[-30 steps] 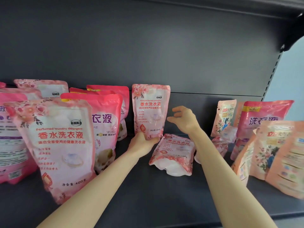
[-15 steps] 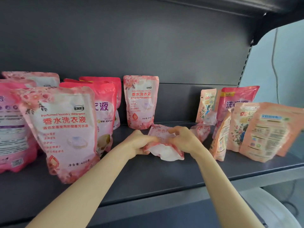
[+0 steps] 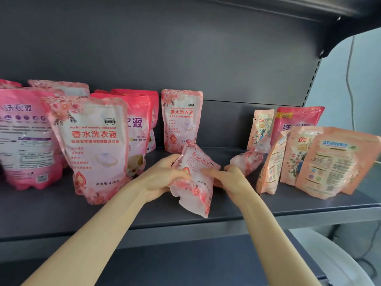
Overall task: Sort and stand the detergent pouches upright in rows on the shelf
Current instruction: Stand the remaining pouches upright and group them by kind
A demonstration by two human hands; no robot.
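Observation:
A pale pink floral detergent pouch (image 3: 195, 178) is lifted and tilted over the middle of the dark grey shelf (image 3: 144, 215). My left hand (image 3: 162, 174) grips its left side and my right hand (image 3: 228, 178) holds its right side. An identical pouch (image 3: 181, 120) stands upright behind it against the back panel. A larger one (image 3: 92, 145) stands at the front left. Another small pink pouch (image 3: 247, 162) lies on its side just right of my right hand.
Deeper pink pouches (image 3: 138, 124) and a purple-printed pouch (image 3: 24, 137) stand in rows on the left. Orange-peach pouches (image 3: 334, 162) and a red-pink one (image 3: 296, 120) lean together at the right end. A white rounded object (image 3: 334, 259) sits below right.
Both hands took hold of the pouch that lay flat and raised it, tilted, off the shelf toward the front. The camera view dropped and shifted right.

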